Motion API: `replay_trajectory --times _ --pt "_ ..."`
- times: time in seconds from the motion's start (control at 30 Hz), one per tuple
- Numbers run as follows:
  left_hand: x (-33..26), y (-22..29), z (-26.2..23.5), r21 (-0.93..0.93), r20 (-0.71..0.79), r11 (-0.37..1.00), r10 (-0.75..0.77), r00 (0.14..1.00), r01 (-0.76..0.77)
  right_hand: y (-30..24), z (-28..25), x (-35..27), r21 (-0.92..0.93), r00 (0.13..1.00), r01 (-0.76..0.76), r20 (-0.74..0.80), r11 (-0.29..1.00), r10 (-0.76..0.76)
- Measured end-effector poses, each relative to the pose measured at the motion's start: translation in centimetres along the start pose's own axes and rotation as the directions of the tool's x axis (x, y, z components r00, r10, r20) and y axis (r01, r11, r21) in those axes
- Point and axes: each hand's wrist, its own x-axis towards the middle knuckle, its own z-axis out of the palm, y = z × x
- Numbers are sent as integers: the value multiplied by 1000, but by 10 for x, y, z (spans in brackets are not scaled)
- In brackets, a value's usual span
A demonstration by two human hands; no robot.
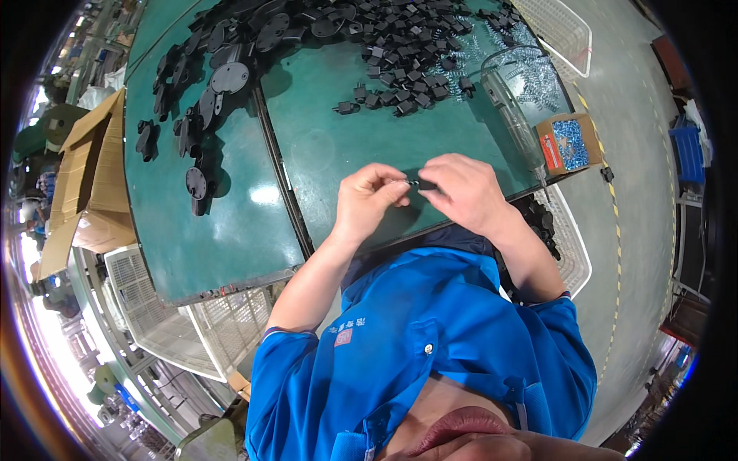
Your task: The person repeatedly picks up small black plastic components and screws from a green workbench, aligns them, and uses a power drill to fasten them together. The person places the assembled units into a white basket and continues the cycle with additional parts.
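My left hand (367,201) is closed in a pinch near the table's front edge, with a tiny shiny metal piece that looks like a spring (412,182) at its fingertips. Facing it, my right hand (467,194) grips a small black plastic block (425,185), mostly covered by the fingers. Block and metal piece meet between the two hands; whether one sits inside the other is too small to tell. Farther back lies a heap of similar black blocks (400,77), with a pile of loose metal springs (530,77) to its right.
Black oval-plated parts (231,77) spread over the green table's (223,253) far left. A power screwdriver (511,115) lies at right, beside a small cardboard box of bluish screws (570,144). White baskets (573,238) flank the table; a large carton (96,180) stands left.
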Motion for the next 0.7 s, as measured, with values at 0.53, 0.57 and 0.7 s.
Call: replay_trajectory --times 0.53,0.57,0.7 --pt "12 -30 45 -717 254 663 -38 966 214 1 -23 -30 509 913 -324 -53 797 405" --pt "12 -30 45 -710 231 681 -18 973 182 -3 -19 -27 513 906 -333 -58 791 419" --pt "4 -24 44 -661 121 747 14 993 70 -13 -14 -11 509 932 -222 -139 831 334"
